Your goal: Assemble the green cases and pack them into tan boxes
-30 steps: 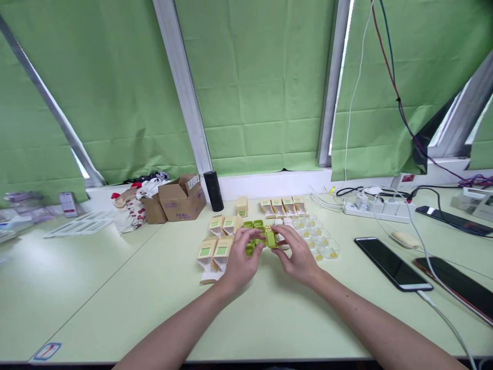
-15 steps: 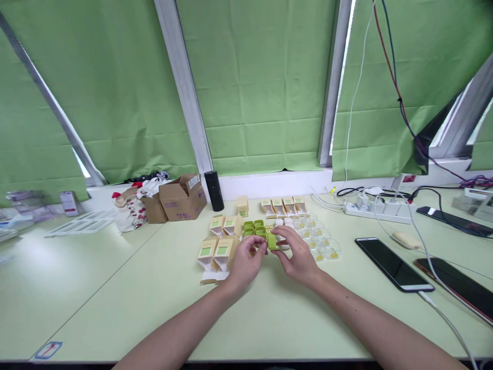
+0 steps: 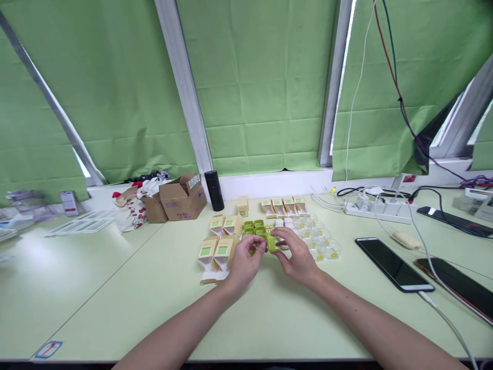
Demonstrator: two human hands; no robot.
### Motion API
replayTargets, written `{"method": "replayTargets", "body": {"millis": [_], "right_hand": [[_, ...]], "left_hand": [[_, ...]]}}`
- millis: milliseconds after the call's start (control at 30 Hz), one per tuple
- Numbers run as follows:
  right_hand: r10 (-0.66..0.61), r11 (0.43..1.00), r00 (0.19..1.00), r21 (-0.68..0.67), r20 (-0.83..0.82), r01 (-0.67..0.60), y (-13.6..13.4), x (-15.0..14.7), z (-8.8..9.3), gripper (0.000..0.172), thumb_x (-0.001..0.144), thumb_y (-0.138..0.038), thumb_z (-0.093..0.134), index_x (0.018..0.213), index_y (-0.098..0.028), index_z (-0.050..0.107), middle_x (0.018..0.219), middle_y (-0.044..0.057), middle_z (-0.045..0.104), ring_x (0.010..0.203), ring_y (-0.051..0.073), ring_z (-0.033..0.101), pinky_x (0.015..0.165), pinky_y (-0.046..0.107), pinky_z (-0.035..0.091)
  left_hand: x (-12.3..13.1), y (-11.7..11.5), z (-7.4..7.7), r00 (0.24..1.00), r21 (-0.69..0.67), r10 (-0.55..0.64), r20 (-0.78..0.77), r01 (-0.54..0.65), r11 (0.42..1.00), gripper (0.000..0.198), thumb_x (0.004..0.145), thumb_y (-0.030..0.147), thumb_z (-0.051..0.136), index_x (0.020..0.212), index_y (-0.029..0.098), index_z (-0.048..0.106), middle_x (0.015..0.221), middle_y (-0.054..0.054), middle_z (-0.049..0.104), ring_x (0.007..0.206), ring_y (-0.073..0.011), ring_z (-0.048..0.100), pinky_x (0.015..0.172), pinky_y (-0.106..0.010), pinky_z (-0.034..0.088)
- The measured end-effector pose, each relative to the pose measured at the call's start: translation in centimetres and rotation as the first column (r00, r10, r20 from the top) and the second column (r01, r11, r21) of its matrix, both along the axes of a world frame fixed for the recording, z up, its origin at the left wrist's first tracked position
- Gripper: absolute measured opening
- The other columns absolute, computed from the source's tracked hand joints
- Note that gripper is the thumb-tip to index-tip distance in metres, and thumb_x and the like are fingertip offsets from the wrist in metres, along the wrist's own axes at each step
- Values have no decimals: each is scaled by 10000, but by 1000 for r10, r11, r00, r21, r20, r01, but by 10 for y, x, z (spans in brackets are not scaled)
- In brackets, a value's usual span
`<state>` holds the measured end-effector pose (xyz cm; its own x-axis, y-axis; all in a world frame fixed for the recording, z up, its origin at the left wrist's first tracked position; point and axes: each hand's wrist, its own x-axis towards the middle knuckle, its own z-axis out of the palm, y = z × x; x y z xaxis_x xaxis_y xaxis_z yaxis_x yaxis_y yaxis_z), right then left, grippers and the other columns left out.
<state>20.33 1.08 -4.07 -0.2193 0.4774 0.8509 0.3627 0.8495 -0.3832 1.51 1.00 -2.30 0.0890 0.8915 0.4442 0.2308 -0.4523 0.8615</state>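
Between the thumb and fingers of my right hand [image 3: 299, 256] is a small green plastic case [image 3: 271, 243], held just above the table. My left hand [image 3: 248, 259] is closed in a pinch at the case's left side; what its fingertips grip is too small to make out. Behind my hands stand several open green cups [image 3: 254, 224] in rows. Small pale pink-white pieces [image 3: 288, 222] lie beyond my right hand, partly hidden by it. To its right are clear plastic cups [image 3: 319, 237] with yellow bits inside. Left of my left hand, open cardboard boxes [image 3: 222, 251] show green windows.
More small boxes [image 3: 284, 206] line up at the back, near a black bottle [image 3: 214, 191] and a brown carton [image 3: 182, 198]. Phones [image 3: 393, 263] and a power strip [image 3: 385, 210] with cables occupy the right. A white tray [image 3: 82, 223] lies at left.
The green case has tilted slightly in my fingers. Both hands stay in nearly the same place, with only small finger movements.
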Motion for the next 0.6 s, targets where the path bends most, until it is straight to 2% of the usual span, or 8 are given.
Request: {"method": "replayTargets", "body": {"millis": [600], "right_hand": [[10, 1000, 999, -28, -44, -11, 0, -1, 2, 487, 944, -75, 615, 1384, -281, 581, 1282, 133, 675, 1170, 302, 710, 771, 437, 746]], "left_hand": [[2, 0, 5, 993, -64, -59, 106, 66, 996, 307, 893, 480, 762, 902, 177, 711, 879, -66, 754, 842, -210, 715, 809, -326, 569]]}}
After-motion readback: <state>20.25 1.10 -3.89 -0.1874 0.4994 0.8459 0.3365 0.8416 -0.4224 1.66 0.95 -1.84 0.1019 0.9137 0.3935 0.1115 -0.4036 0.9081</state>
